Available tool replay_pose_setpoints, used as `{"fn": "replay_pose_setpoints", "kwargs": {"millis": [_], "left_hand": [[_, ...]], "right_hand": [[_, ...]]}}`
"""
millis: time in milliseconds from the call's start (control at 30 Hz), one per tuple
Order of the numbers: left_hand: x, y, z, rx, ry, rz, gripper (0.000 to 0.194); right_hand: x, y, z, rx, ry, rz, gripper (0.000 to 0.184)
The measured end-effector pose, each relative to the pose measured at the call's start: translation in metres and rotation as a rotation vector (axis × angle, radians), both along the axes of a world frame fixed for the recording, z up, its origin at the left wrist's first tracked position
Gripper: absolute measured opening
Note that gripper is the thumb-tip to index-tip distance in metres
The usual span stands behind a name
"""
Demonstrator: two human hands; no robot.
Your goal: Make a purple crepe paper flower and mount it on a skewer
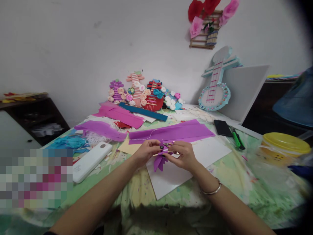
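Observation:
Between my hands, over a white board (210, 153), is a piece of purple crepe paper (160, 164) gathered at the middle, with pointed ends fanning downward. My left hand (148, 151) pinches its left side, thumb and fingers together. From the right, my right hand (182, 155) grips the gathered part with its fingertips. A thin pale stick-like piece crosses the paper at the fingers. A small metallic bit shows above it, too small to name. Behind my hands lies a long purple crepe paper strip (171, 130), with a white thread curving over it.
A white power bank (93, 162) lies left, near white yarn (99, 138). At right are a black phone-like slab (222, 128), a green cutter (236, 139) and a yellow-lidded tub (285, 143). Decorated paper guitars (153, 98) lean on the wall behind pink paper (119, 114).

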State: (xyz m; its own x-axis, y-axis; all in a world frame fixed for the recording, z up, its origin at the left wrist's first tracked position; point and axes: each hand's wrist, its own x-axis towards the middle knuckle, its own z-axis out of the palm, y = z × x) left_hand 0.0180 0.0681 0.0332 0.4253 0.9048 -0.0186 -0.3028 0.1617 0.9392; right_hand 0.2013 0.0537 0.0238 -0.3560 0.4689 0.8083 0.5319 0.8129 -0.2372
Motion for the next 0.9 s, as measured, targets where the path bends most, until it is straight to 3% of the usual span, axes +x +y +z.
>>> {"fn": "replay_pose_setpoints", "kwargs": {"millis": [200,400,533,900], "left_hand": [[0.0019,-0.0025,0.0029,-0.002,-0.044,0.003,0.02],[-0.002,-0.0021,0.0029,0.011,-0.043,-0.141,0.022],[-0.0038,0.0006,-0.0013,0.004,-0.046,-0.166,0.021],[0.0022,0.0015,-0.0058,0.135,-0.13,-0.116,0.022]], "right_hand": [[-0.0006,0.0,0.0002,0.016,0.015,-0.005,0.022],[-0.0007,-0.0003,0.0001,-0.011,0.001,-0.026,0.024],[-0.0005,0.0004,-0.0014,-0.026,0.008,-0.021,0.022],[0.0002,-0.0005,0.0011,0.006,0.05,-0.045,0.022]]}}
